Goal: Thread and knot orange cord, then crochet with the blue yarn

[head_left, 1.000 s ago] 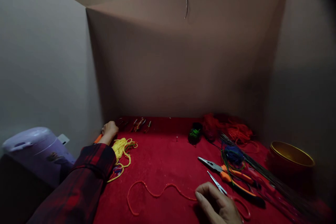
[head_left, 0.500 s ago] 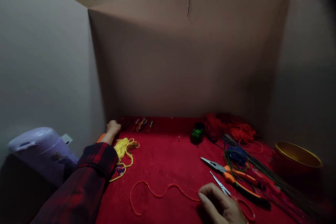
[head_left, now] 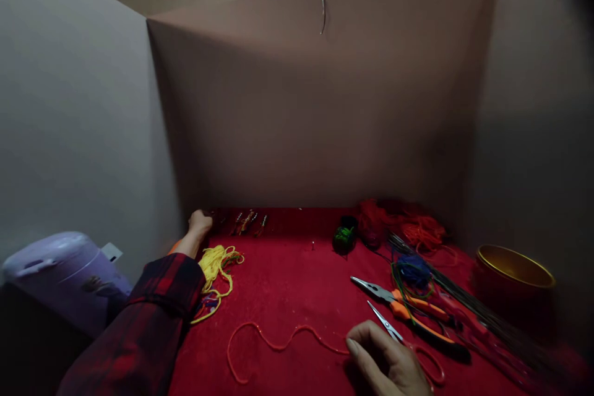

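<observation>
My left hand [head_left: 198,223] reaches to the far left corner of the red cloth [head_left: 288,284], fingers curled beside a row of small dark items [head_left: 245,221]; what it grips is hidden. A plaid sleeve covers that arm. Yellow cord [head_left: 218,263] lies bunched next to the wrist. My right hand [head_left: 387,362] rests at the near edge, fingers bent over the end of a loose orange cord [head_left: 273,342]. Small scissors [head_left: 385,322] lie just beyond its knuckles.
Orange-handled pliers [head_left: 408,309], blue yarn [head_left: 413,269], green yarn [head_left: 344,236], red and orange yarn [head_left: 408,229] and thin wires [head_left: 482,315] crowd the right side. A gold-rimmed bowl [head_left: 513,272] stands far right. A lilac container [head_left: 60,275] sits left. A brown board [head_left: 315,117] backs the cloth.
My left hand has crept slightly further toward the back corner. The right hand stays on the orange cord. The view has shifted a little.
</observation>
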Demonstrator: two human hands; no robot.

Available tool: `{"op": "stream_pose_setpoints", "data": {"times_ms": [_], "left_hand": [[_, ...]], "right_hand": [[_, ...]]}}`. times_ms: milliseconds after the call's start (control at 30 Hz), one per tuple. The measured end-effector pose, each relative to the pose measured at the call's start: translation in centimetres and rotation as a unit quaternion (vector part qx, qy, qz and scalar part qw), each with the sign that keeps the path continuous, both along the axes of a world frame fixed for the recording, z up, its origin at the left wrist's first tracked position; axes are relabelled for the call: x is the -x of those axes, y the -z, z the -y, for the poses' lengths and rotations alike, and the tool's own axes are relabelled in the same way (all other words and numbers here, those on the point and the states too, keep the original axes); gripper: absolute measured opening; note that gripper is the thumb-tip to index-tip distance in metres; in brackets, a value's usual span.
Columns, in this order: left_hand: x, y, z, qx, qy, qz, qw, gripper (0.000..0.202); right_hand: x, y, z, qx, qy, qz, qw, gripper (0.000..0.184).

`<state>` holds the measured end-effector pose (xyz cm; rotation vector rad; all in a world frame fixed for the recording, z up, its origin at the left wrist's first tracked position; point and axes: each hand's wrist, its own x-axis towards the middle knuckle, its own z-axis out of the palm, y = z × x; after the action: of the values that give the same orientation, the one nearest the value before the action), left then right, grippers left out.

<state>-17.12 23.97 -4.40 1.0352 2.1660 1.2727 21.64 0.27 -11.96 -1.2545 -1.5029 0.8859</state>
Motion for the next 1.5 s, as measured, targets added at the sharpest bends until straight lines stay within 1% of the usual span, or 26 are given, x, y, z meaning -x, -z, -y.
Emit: {"op": "stream_pose_setpoints", "data": {"times_ms": [67,133,267,367,467,567,700,800,967,1067,1300,1500], "left_hand": [[-1.6,-1.2,0.4,-0.045,0.024,0.053,0.997,0.021],[-3.7,-2.8,0.9,-0.092,0.059,0.108,0.988,0.013],[-8.7,-6.1,2.8,-0.163,0.156,0.201,0.953,0.019],[-12.3,-8.0,4.7,-0.179,0.217,0.249,0.927,0.019],[-15.2,-9.1,6.5,-0.177,0.254,0.277,0.91,0.014],[-17.3,-9.6,8.1,-0.175,0.28,0.298,0.896,0.012],[-19.1,-10.1,10.2,-0.178,0.288,0.322,0.884,0.017],[-19.8,-10.2,11.7,-0.18,0.294,0.344,0.873,0.019],[-20.2,-9.9,13.7,-0.165,0.35,0.382,0.839,0.025],[-20.6,-9.8,14.4,-0.149,0.362,0.383,0.836,0.024],[-21.6,-10.3,16.4,-0.126,0.355,0.39,0.841,0.026],[-22.2,-10.3,17.2,-0.131,0.364,0.397,0.832,0.022]], "right_hand": [[0.0,-0.1,0.0,-0.004,-0.006,0.001,1.0,0.032],[0.1,-0.3,0.0,-0.001,-0.008,0.003,1.0,0.031],[0.2,-0.6,0.0,0.004,-0.004,0.005,1.0,0.028],[0.1,-0.7,0.0,-0.002,-0.014,0.012,1.0,0.026],[0.0,-0.7,0.0,-0.003,-0.028,0.019,0.999,0.025],[0.0,-0.6,0.0,-0.006,-0.025,0.023,0.999,0.024],[-0.1,-0.7,0.0,-0.011,-0.026,0.032,0.999,0.023],[-0.2,-0.7,0.0,-0.006,-0.038,0.04,0.998,0.022],[-0.3,-0.6,-0.1,0.006,-0.041,0.041,0.998,0.021],[-0.3,-0.6,-0.1,0.01,-0.044,0.041,0.998,0.022],[-0.2,-0.8,-0.1,0.016,-0.039,0.04,0.998,0.02],[-0.1,-1.0,0.1,0.015,-0.038,0.031,0.999,0.02]]}}
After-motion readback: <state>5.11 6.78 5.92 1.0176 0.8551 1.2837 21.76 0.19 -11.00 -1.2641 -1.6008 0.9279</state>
